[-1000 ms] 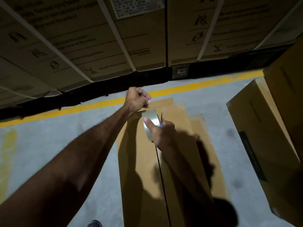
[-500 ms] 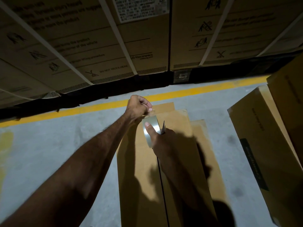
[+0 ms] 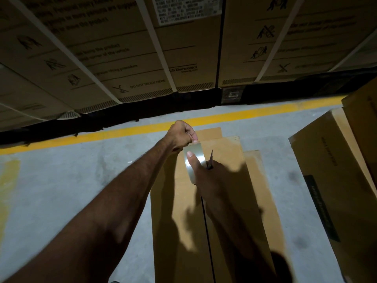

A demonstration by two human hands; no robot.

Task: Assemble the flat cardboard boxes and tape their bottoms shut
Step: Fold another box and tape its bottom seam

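Your right hand [image 3: 210, 176] is wrapped around a roll of clear packing tape [image 3: 193, 162], thumb laid across the shiny outer face of the roll, and the same hand also holds a dark pointed blade [image 3: 210, 159] that sticks up just beside the roll; whether it is a knife or scissors cannot be told. Your left hand [image 3: 181, 135] is curled into a fist at the top edge of the roll, fingertips pinched together where the free end of the tape would be, though the strip itself is too clear and small to make out. Both hands hover over the far end of the cardboard box [image 3: 204, 211] you are working on, which lies long and narrow on the grey concrete floor [image 3: 71, 180] with a dark seam running down the middle between its two flaps. Another brown carton [image 3: 326, 170] sits to the right, well apart. Beyond the yellow floor line [image 3: 122, 131] stand large strapped cartons [image 3: 122, 48] with printed handling marks.
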